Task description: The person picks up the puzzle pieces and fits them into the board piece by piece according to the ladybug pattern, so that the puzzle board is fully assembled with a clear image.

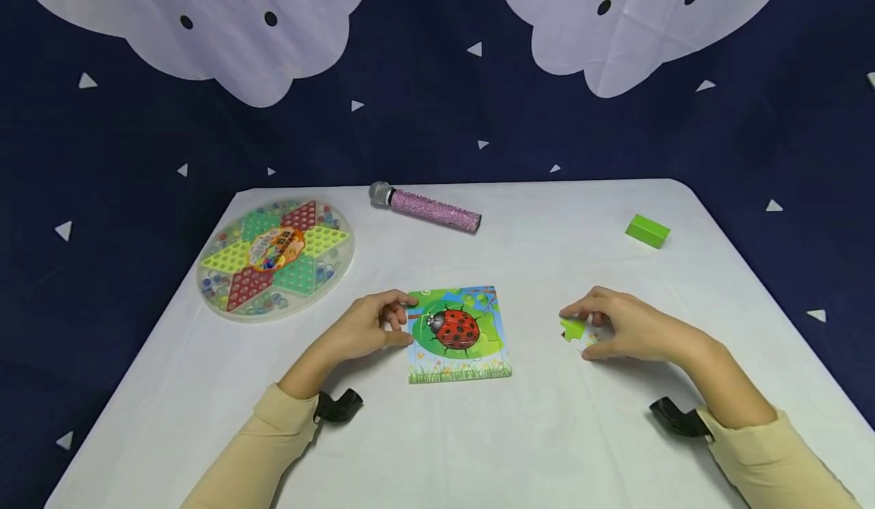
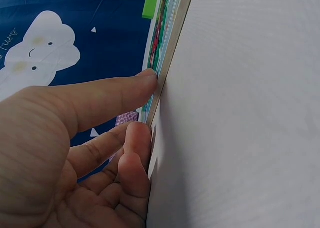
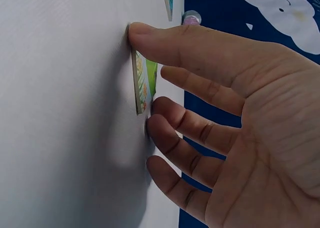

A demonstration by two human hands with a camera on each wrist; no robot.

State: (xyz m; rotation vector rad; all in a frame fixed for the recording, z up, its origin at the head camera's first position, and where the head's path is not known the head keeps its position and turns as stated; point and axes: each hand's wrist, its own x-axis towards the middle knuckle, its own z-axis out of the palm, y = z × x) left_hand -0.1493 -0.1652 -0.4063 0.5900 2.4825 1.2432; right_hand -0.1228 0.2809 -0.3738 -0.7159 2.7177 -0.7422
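A square ladybug jigsaw puzzle (image 1: 456,330) lies flat on the white table. My left hand (image 1: 365,327) rests at its left side, with the index fingertip at the upper left corner and the thumb against the edge. In the left wrist view, the thumb (image 2: 115,100) touches the puzzle's side while the other fingers bend beside it. To the right, my right hand (image 1: 625,327) holds a small green and white puzzle piece (image 1: 574,330) between thumb and index finger, low over the table. The right wrist view shows the piece (image 3: 142,82) edge-on, its upper end hidden by the thumb.
A round Chinese checkers set (image 1: 276,258) with marbles lies at the back left. Behind the puzzle is a pink glittery microphone (image 1: 431,209). A green block (image 1: 647,231) sits at the back right. A dark blue cloth with clouds hangs beyond the white table (image 1: 478,441).
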